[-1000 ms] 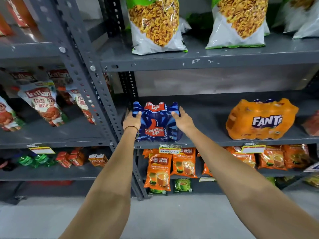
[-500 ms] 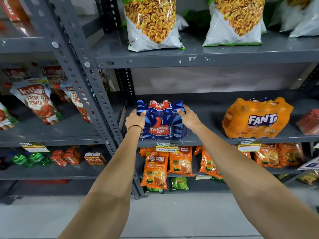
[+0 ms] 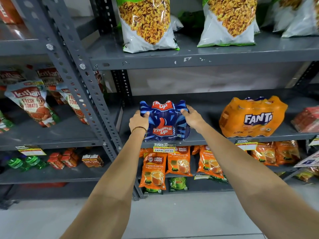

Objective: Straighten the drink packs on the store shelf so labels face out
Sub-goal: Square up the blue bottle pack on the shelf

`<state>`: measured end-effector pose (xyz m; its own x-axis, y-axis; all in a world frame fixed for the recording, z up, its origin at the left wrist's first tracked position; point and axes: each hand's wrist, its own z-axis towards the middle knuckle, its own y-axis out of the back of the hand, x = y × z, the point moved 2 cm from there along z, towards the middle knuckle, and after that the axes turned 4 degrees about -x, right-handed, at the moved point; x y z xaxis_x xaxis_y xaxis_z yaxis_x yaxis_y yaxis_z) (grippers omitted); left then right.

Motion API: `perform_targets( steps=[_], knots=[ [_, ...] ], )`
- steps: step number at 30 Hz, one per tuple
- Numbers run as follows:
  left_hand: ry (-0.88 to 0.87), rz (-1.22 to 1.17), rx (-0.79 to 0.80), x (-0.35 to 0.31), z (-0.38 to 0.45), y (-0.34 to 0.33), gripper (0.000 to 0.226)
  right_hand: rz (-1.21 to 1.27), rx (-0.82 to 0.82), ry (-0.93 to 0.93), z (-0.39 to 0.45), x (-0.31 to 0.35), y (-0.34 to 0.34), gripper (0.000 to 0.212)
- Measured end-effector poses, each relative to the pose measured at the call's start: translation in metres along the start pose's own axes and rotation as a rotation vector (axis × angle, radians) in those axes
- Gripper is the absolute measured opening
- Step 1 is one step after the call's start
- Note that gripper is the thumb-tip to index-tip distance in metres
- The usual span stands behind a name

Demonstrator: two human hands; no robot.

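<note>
A blue Thums Up drink pack stands at the front left of the grey middle shelf, its red label facing out. My left hand grips its upper left corner and my right hand grips its upper right side. To the right on the same shelf sits an orange Fanta drink pack, label facing out and slightly tilted, with neither hand on it.
Large snack bags fill the shelf above. Orange tea packets hang below. A slotted grey upright stands left of the blue pack, with tomato ketchup pouches beyond it. A red pack lies at the far right.
Both hands have stayed on the blue pack, sliding slightly higher on its sides. The pack sits a little further right and more upright on the shelf.
</note>
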<state>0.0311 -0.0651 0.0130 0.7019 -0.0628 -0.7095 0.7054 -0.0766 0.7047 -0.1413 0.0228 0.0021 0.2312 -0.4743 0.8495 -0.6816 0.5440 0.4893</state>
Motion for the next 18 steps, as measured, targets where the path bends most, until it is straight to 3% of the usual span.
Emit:
perform_targets(
  steps=[13,16,18],
  knots=[
    [0.008,0.007,-0.016,0.001,-0.001,-0.003,0.043,-0.031,0.002,0.022,0.002,-0.007,0.000,0.048],
    [-0.001,0.087,-0.004,0.002,-0.008,-0.009,0.053,-0.086,-0.023,0.029,-0.005,-0.013,0.002,0.059],
    [-0.077,0.214,-0.020,0.006,-0.015,-0.011,0.065,-0.218,-0.099,0.127,-0.015,-0.017,0.004,0.065]
  ],
)
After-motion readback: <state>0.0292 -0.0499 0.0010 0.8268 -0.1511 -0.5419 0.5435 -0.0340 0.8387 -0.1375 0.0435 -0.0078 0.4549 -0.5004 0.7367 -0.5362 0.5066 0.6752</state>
